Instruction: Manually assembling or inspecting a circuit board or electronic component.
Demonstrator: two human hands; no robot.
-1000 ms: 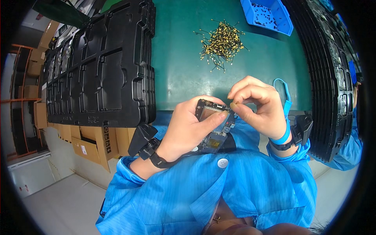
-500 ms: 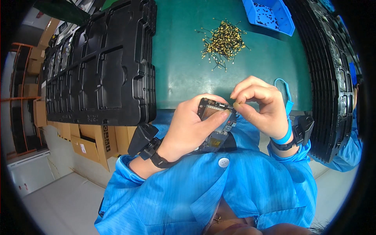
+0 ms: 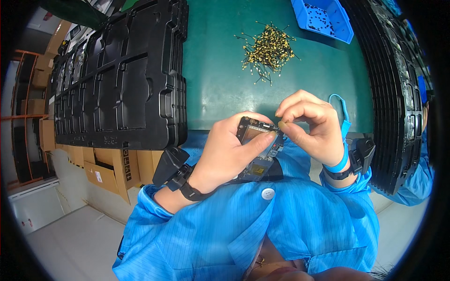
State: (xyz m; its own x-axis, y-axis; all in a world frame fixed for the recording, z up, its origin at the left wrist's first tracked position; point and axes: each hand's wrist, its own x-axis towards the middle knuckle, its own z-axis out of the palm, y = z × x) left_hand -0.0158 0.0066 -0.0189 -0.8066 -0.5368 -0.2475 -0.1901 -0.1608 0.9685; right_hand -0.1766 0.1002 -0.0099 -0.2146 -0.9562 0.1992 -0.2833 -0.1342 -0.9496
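Note:
My left hand [image 3: 222,152] is wrapped round an opened phone body [image 3: 258,169] with bare circuit boards, its thumb lying across the face. I hold the phone tilted in front of my chest, at the table's near edge. At its upper right corner, my right hand [image 3: 315,122] has thumb and forefinger pinched together. Whatever sits between those fingertips is too small to make out. Beyond both hands, on the green table mat [image 3: 215,93], lies a heap of short black cables with gold-coloured ends [image 3: 269,50].
Stacked black moulded trays stand on the left [image 3: 133,96] and on the right [image 3: 391,107]. A blue bin [image 3: 347,34] with small dark parts sits at the far right. A blue coiled cord [image 3: 346,125] runs from my right wrist. Cardboard boxes [image 3: 104,179] lie lower left.
Hardly anything differs. My right fingertips have shifted very slightly at the phone's corner, and the left hand keeps its hold.

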